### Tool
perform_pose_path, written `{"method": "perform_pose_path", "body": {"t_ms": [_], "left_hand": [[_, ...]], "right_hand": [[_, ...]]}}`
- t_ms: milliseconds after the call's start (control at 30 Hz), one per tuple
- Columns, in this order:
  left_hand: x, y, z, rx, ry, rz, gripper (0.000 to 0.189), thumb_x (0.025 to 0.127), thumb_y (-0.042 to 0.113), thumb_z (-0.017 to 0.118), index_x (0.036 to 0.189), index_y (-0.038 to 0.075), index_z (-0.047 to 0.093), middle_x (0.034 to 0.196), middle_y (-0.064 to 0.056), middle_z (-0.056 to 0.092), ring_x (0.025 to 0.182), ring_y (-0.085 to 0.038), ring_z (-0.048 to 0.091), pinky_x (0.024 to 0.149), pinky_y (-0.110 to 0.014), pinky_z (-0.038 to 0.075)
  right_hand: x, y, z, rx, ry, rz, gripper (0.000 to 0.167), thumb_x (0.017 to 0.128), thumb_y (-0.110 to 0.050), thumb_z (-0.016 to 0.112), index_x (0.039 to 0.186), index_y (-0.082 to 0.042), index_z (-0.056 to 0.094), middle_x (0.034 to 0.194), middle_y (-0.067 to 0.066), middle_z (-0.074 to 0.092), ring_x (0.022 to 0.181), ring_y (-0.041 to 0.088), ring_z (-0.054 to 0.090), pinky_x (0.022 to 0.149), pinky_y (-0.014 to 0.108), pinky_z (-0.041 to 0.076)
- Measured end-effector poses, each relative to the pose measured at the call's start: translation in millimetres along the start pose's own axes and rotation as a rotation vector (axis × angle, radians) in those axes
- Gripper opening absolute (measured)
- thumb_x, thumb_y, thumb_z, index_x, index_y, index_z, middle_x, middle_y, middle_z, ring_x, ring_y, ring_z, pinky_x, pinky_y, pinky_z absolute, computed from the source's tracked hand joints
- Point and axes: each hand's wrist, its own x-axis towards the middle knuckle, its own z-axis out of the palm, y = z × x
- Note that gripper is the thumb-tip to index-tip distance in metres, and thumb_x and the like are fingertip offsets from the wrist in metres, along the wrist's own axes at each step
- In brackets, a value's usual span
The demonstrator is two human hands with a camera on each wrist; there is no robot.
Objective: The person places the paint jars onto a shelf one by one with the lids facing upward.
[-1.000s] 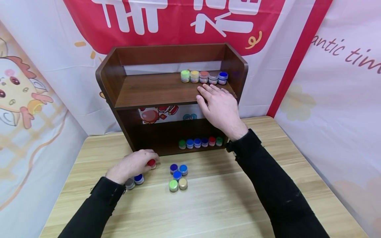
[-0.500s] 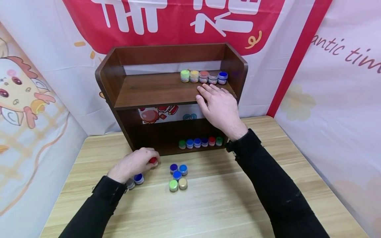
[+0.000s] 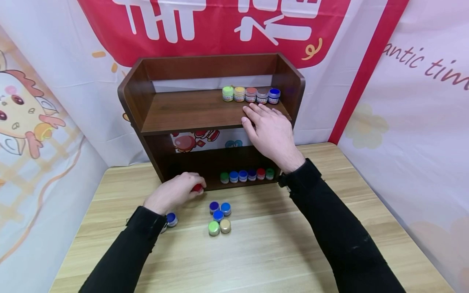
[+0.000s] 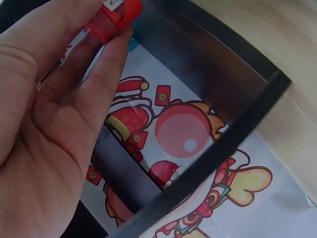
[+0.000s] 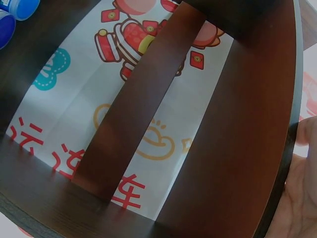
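My left hand (image 3: 176, 191) pinches a small red-lidded paint jar (image 3: 198, 188) just before the left front edge of the brown two-tier shelf (image 3: 190, 112). In the left wrist view, the red jar (image 4: 110, 22) sits between thumb and fingertips. My right hand (image 3: 270, 134) rests on the front edge of the upper board, its fingers laid fairly straight on top. Behind those fingers, several paint jars (image 3: 250, 95) stand in a row. A second row of jars (image 3: 243, 176) stands on the lower board, toward the right.
Blue, green and tan-lidded jars (image 3: 218, 216) cluster on the wooden table (image 3: 256, 252) before the shelf. A blue-lidded jar (image 3: 171, 219) stands near my left wrist, beside another mostly hidden by the sleeve. A printed cloth (image 3: 366, 101) hangs behind and around.
My left hand has moved right and forward with the red-lidded jar, from the table up to the lower shelf's front edge. The right hand has stayed put.
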Motion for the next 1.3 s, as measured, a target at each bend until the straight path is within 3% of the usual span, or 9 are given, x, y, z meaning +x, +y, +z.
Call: {"method": "perform_pose_path", "body": {"t_ms": [467, 733, 933, 1133, 1167, 1300], "left_hand": [[36.2, 2.0, 0.2, -0.018, -0.037, -0.012, 0.024, 0.111, 0.01, 0.081, 0.135, 0.013, 0.084, 0.138, -0.01, 0.082, 0.119, -0.027, 0.075, 0.118, -0.053, 0.068], [54.7, -3.0, 7.7, -0.003, -0.069, 0.01, 0.026, 0.109, 0.005, 0.082, 0.135, 0.007, 0.084, 0.132, -0.011, 0.083, 0.114, -0.027, 0.076, 0.114, -0.049, 0.07], [61.8, -4.3, 11.4, 0.019, -0.08, 0.019, 0.026, 0.109, 0.006, 0.082, 0.134, 0.008, 0.084, 0.132, -0.01, 0.084, 0.114, -0.025, 0.076, 0.117, -0.05, 0.069], [66.0, -10.4, 15.1, -0.003, -0.095, -0.001, 0.031, 0.109, 0.009, 0.083, 0.14, 0.01, 0.082, 0.14, -0.012, 0.083, 0.123, -0.03, 0.075, 0.123, -0.054, 0.065], [70.9, -24.2, 26.3, -0.02, -0.077, 0.013, 0.031, 0.11, 0.015, 0.084, 0.141, 0.012, 0.081, 0.142, -0.01, 0.082, 0.125, -0.028, 0.075, 0.124, -0.05, 0.064], [69.9, -23.9, 27.6, -0.049, -0.068, -0.046, 0.036, 0.109, 0.02, 0.086, 0.143, 0.011, 0.079, 0.142, -0.012, 0.082, 0.123, -0.028, 0.074, 0.124, -0.051, 0.064]], "right_hand": [[0.2, 0, 0, 0.002, -0.002, 0.002, 0.06, 0.125, -0.051, 0.04, 0.174, -0.023, 0.06, 0.18, 0.004, 0.06, 0.171, 0.029, 0.056, 0.144, 0.056, 0.043], [0.6, 1, 0, 0.003, -0.013, 0.006, 0.06, 0.125, -0.052, 0.04, 0.175, -0.024, 0.059, 0.181, 0.004, 0.058, 0.171, 0.028, 0.055, 0.145, 0.056, 0.042], [0.2, 1, 0, 0.004, -0.014, 0.008, 0.06, 0.125, -0.053, 0.039, 0.175, -0.024, 0.059, 0.181, 0.004, 0.058, 0.171, 0.028, 0.055, 0.145, 0.056, 0.042], [-0.4, 0, -1, 0.009, -0.015, 0.009, 0.061, 0.125, -0.053, 0.039, 0.175, -0.024, 0.059, 0.181, 0.004, 0.058, 0.172, 0.028, 0.055, 0.145, 0.057, 0.042], [-0.5, 0, -1, 0.009, -0.013, 0.009, 0.06, 0.125, -0.053, 0.039, 0.175, -0.024, 0.059, 0.181, 0.004, 0.058, 0.171, 0.028, 0.055, 0.145, 0.057, 0.042], [-0.9, 0, -1, 0.009, -0.009, 0.008, 0.06, 0.125, -0.053, 0.039, 0.174, -0.024, 0.06, 0.181, 0.004, 0.059, 0.171, 0.029, 0.056, 0.144, 0.057, 0.043]]}}
